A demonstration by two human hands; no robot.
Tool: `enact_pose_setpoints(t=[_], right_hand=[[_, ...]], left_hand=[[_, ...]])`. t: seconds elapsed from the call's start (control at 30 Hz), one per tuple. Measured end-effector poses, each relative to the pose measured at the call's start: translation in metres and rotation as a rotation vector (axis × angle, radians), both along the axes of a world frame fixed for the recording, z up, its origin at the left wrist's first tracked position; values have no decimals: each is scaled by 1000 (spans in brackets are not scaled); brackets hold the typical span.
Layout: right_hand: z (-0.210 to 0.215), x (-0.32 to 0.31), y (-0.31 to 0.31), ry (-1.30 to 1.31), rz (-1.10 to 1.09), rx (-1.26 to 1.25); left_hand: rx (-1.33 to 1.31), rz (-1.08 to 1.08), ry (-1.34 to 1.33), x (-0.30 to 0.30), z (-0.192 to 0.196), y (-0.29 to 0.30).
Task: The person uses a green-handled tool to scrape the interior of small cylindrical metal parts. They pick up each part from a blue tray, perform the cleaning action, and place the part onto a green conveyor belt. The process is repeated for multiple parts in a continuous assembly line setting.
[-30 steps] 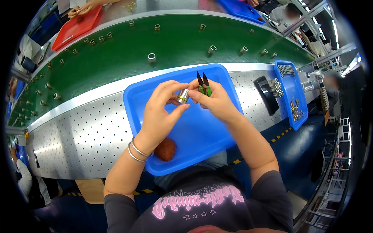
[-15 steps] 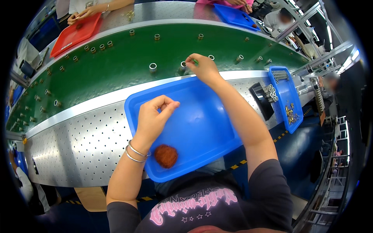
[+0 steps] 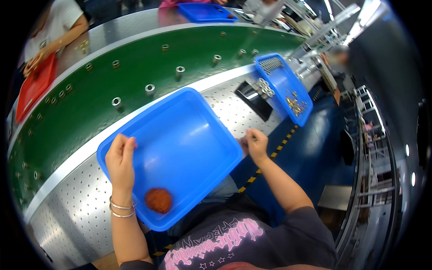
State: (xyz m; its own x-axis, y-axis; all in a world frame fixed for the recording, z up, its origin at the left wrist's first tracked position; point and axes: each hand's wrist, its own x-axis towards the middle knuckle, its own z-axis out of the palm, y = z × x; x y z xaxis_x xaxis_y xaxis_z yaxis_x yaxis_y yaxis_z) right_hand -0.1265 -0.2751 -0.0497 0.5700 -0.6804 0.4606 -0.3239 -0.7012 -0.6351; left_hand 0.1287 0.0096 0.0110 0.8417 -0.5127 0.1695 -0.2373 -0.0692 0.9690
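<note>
Tray [image 3: 184, 135] smooth blue plastic, round-cornered; fuzzy reddish-brown ball [image 3: 158, 200] inside.

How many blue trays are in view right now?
3: the large blue tray nearest, holding a brown ball; a narrower blue tray to its upper right, with brass-coloured bits; and a far blue tray across the green belt. More may be hidden.

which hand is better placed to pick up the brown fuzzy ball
Probably the left hand: it is at the blue tray's left side, nearer the brown ball, while the right hand is beyond the tray's right edge.
</note>
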Motion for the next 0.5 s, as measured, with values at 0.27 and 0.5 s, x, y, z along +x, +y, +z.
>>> enact_pose_setpoints(t=[0.27,0.5], right_hand=[[-8,2,-1,32,-23,-185],[0,3,-3,56,-15,-229]], left_hand=[[-70,10,140,-9,-4,2],[30,-6,29,-16,-1,-5]])
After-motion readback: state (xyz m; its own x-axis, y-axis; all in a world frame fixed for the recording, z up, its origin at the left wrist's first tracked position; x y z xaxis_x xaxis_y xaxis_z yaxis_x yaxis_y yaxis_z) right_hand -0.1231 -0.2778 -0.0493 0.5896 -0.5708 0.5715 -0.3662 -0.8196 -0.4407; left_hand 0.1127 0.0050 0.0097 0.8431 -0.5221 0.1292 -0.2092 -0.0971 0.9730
